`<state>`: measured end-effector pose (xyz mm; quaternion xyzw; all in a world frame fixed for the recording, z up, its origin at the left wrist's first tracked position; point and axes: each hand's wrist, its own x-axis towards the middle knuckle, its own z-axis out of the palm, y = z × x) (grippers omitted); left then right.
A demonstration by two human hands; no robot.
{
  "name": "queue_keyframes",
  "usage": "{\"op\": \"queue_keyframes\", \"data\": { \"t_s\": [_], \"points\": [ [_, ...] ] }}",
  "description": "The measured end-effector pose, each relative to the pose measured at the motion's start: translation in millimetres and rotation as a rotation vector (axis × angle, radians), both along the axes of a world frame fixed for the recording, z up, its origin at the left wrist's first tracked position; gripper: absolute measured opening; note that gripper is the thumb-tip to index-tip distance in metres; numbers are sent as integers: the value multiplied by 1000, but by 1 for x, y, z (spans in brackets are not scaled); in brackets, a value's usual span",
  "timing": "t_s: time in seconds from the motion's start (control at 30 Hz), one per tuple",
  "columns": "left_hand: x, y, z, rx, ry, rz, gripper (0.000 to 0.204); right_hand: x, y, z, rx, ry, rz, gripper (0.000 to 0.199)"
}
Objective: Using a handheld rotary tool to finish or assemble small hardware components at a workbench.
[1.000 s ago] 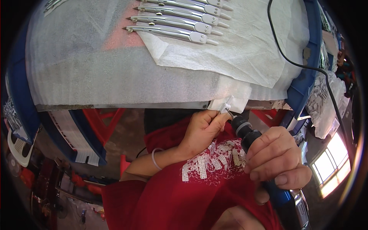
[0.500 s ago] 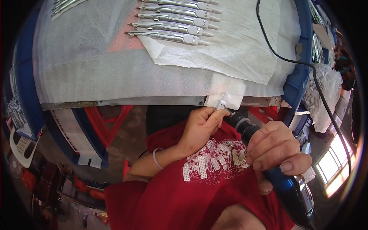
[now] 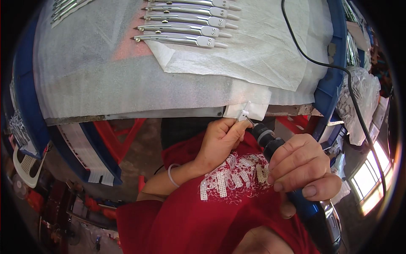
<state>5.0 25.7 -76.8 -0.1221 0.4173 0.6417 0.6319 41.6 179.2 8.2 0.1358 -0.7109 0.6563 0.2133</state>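
Gripping a small white metal part at the bench edge, the left hand pinches it between closed fingers. A blue rotary tool is clasped by the right hand — its tip touching the part. Silver compasses are laid in a row on white cloth.

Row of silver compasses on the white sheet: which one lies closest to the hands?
The bottom compass of the row, nearest the table's front edge. The others lie above it, farther from the left hand and the right hand, which grips a rotary tool.
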Motion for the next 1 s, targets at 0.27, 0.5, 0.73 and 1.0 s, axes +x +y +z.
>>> {"op": "queue_keyframes", "data": {
  "t_s": [0.27,0.5,0.73,1.0],
  "points": [
    [2,-2,-1,-2,55,13,20,-4,-1,-3,19,42,45,41],
    [-7,-6,0,130,-52,-36,24,10,3,10,-37,-17,-124,49],
    [-23,-17,34,243,-563,-54,45,25,3,16,-411,-462,-407,49],
    [-27,-11,71,242,-582,-141,41,29,8,-8,-844,-600,-232,49]
  ]
}}
